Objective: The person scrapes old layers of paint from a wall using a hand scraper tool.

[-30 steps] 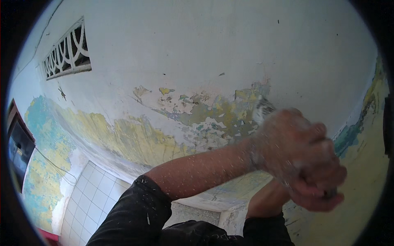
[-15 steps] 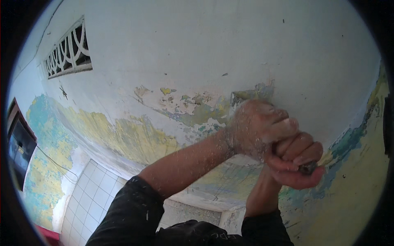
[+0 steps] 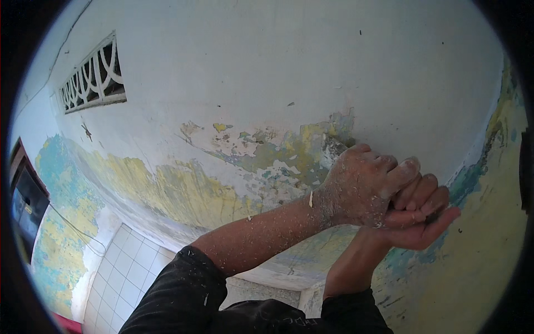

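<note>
Both hands are closed one behind the other around a scraper (image 3: 332, 150). Only its flat, paint-dusted blade shows, with its edge at the wall (image 3: 267, 72) where flaking paint meets smooth white. My left hand (image 3: 364, 183) is nearer the blade, its fingers wrapped round the tool. My right hand (image 3: 420, 214) is clenched behind it, at the handle end. The handle itself is hidden by my fingers. Pale paint flakes and dust cling to my left hand and forearm.
Peeling yellow and turquoise paint (image 3: 172, 183) covers the wall's lower part. A white vent grille (image 3: 94, 78) sits upper left. At far left are a dark framed panel (image 3: 28, 203) and a hanging cable (image 3: 75, 227), with white tiles (image 3: 125, 267) below.
Both hands have shifted slightly right and down in the picture with the scraper. More of the blade shows now, and the dark handle end has gone from sight. The view has tilted a little.
</note>
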{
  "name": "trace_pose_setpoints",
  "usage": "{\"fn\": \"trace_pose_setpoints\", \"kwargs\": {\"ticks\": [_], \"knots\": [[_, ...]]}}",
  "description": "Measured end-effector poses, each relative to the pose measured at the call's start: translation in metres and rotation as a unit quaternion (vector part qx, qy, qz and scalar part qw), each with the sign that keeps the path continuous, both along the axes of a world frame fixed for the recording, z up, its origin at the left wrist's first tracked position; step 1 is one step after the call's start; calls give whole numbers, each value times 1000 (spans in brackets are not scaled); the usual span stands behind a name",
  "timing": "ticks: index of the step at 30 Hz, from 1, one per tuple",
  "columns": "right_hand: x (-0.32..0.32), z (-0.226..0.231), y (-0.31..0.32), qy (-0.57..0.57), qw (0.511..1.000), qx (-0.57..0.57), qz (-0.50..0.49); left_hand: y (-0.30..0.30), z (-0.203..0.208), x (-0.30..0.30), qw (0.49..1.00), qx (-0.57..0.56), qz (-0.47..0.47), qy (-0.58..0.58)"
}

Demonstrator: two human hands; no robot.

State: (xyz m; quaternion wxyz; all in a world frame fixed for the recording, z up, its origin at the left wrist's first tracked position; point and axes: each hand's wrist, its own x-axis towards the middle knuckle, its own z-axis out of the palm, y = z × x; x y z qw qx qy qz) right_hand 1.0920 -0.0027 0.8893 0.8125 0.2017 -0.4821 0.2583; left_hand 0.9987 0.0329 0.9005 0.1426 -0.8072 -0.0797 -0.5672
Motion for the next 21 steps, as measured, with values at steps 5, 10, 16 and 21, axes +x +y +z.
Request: {"fn": "trace_pose_setpoints", "kwargs": {"ticks": [5,10,16,21], "knots": [[-5,12,-25,149,975,71,-150,-8,20,5,995,37,-89,40],[-8,12,-11,35,984,131,-119,18,17,-1,989,92,-109,-39],[18,13,-20,103,985,45,-131,-1,26,12,992,111,-59,-7],[3,9,3,58,993,16,-105,18,9,-1,994,99,-46,-24]]}}
